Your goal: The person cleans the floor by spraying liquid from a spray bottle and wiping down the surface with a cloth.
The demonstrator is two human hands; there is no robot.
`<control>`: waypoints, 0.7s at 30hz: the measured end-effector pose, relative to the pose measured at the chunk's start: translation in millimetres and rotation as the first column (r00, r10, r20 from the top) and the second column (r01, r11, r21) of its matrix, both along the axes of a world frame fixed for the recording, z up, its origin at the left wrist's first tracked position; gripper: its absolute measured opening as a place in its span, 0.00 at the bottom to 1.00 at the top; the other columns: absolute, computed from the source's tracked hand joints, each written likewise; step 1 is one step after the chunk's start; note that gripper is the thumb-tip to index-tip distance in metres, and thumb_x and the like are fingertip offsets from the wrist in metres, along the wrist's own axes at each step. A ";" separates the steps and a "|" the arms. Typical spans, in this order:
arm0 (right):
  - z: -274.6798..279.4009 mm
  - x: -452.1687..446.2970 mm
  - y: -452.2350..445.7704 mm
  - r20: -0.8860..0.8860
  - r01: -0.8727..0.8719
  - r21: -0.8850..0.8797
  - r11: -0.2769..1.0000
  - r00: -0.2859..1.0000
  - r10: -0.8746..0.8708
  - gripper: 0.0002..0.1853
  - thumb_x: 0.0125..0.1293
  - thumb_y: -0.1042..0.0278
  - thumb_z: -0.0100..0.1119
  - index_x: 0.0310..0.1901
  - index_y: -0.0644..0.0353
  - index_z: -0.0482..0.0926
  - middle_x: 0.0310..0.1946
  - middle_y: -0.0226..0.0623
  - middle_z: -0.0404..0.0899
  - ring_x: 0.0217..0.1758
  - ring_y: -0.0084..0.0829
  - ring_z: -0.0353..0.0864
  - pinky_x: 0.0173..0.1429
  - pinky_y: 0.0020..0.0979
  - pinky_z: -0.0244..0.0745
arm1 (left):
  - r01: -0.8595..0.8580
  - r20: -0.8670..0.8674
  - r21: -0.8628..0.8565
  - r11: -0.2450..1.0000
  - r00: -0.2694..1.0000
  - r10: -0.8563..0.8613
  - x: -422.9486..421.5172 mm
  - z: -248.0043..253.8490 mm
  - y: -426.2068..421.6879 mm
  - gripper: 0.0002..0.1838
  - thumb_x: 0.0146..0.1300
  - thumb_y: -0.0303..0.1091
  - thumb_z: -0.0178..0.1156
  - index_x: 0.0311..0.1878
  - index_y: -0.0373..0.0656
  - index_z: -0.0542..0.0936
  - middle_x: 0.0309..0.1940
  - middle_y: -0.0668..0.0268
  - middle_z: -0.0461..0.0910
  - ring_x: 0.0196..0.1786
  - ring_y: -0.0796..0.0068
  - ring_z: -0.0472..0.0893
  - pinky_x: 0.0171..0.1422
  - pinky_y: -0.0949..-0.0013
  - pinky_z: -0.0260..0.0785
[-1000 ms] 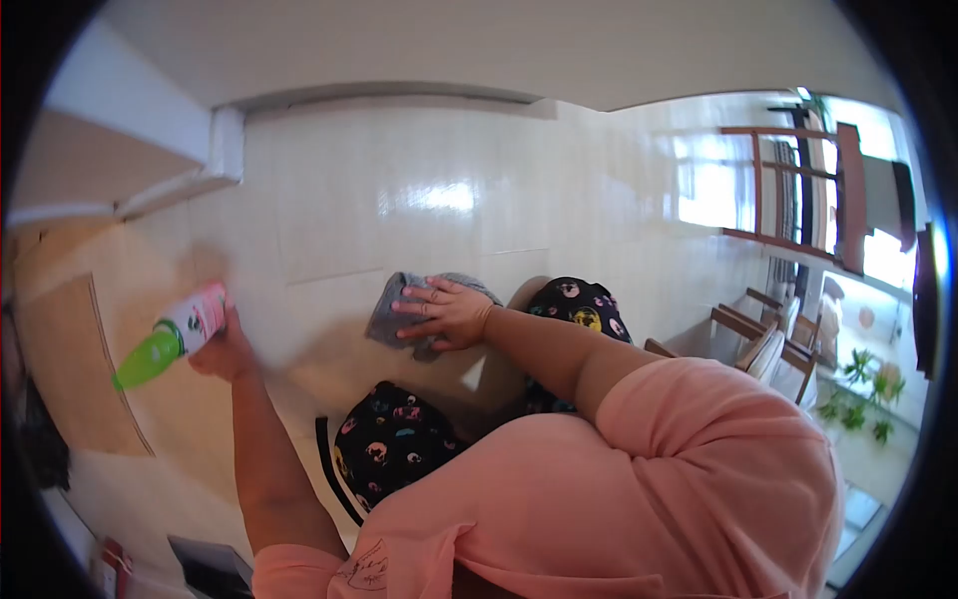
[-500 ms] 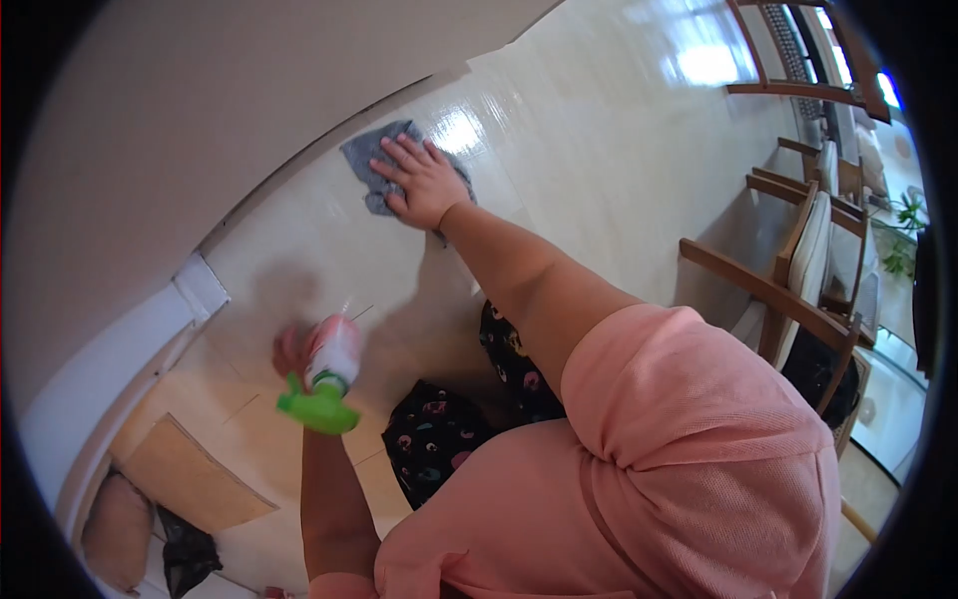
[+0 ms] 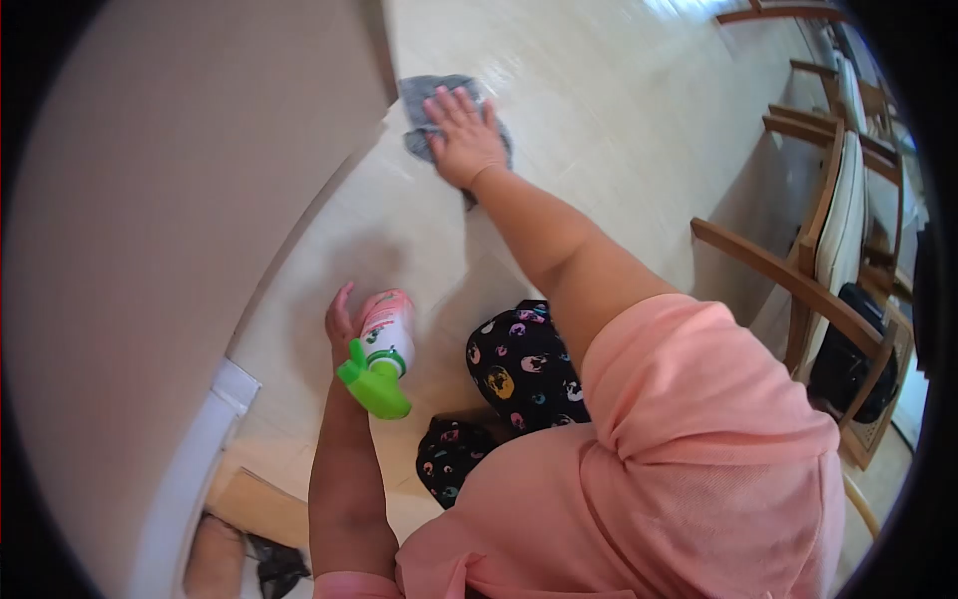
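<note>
My right hand [image 3: 464,140] lies flat with its fingers spread, pressing a grey cloth [image 3: 424,90] against the pale, shiny floor. The cloth sits close to the corner of a large, plain upright panel. Lower on the left, my left hand [image 3: 342,317] is at the side of a spray bottle [image 3: 387,324], which it appears to hold above the floor. This bottle is white and pink with a bright green spray head tilted toward me. Part of the left hand is hidden behind the bottle, though some fingers stick out past it.
The large beige panel [image 3: 200,180] rises on the left, with a white skirting piece [image 3: 236,384] at its lower end. Wooden chairs [image 3: 788,275] stand on the right. A flat tan board [image 3: 261,504] and a black bag [image 3: 277,567] lie at bottom left.
My right hand and the cloth have slid forward along the panel toward its corner. My left hand has moved forward with the spray bottle. The view has shifted too.
</note>
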State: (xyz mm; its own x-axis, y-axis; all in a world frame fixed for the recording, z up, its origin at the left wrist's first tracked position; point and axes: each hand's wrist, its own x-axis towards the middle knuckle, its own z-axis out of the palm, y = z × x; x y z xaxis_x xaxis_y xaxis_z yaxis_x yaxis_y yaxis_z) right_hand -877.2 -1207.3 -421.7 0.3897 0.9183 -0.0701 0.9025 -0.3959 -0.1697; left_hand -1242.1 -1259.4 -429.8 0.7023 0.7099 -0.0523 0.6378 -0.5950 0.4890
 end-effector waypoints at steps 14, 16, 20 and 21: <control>7.4 145.3 -179.6 -0.061 0.488 -0.205 0.848 0.859 -0.509 0.37 0.68 0.50 0.52 0.75 0.54 0.57 0.80 0.37 0.46 0.83 0.41 0.42 0.81 0.53 0.35 | 0.398 0.102 -0.043 0.917 0.914 -0.392 296.7 22.6 115.2 0.26 0.54 0.37 0.70 0.58 0.49 0.77 0.68 0.60 0.61 0.73 0.50 0.61 0.76 0.42 0.54; 10.2 142.0 -182.0 -0.115 0.453 -0.127 0.882 0.877 -0.467 0.37 0.67 0.49 0.53 0.75 0.53 0.59 0.79 0.37 0.48 0.82 0.40 0.43 0.81 0.52 0.36 | 0.381 0.122 0.158 0.911 0.908 -0.401 294.1 13.1 115.2 0.31 0.55 0.43 0.70 0.61 0.49 0.72 0.65 0.59 0.67 0.72 0.49 0.63 0.74 0.33 0.51; 11.7 140.2 -183.0 -0.103 0.452 -0.127 0.883 0.880 -0.465 0.38 0.65 0.47 0.56 0.74 0.53 0.60 0.79 0.36 0.49 0.82 0.39 0.44 0.81 0.52 0.37 | 0.377 -0.005 0.164 0.911 0.924 -0.382 292.5 21.3 109.0 0.31 0.57 0.42 0.68 0.63 0.52 0.68 0.67 0.59 0.66 0.74 0.48 0.61 0.77 0.34 0.45; 12.2 137.3 -182.4 -0.105 0.452 -0.141 0.881 0.878 -0.468 0.38 0.65 0.47 0.56 0.74 0.53 0.60 0.79 0.36 0.49 0.82 0.39 0.44 0.81 0.52 0.37 | 0.381 -0.008 0.151 0.912 0.923 -0.384 290.4 24.9 109.3 0.31 0.57 0.42 0.68 0.63 0.52 0.68 0.67 0.59 0.66 0.74 0.48 0.61 0.77 0.34 0.45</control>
State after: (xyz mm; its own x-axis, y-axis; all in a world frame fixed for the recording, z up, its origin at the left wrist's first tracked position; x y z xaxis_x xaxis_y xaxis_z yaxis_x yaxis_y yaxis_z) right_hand -739.9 -1389.7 -409.5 0.7463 0.6212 -0.2390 0.5863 -0.7835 -0.2057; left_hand -951.7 -1150.2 -404.8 0.9213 0.3857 0.0498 0.3380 -0.8574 0.3880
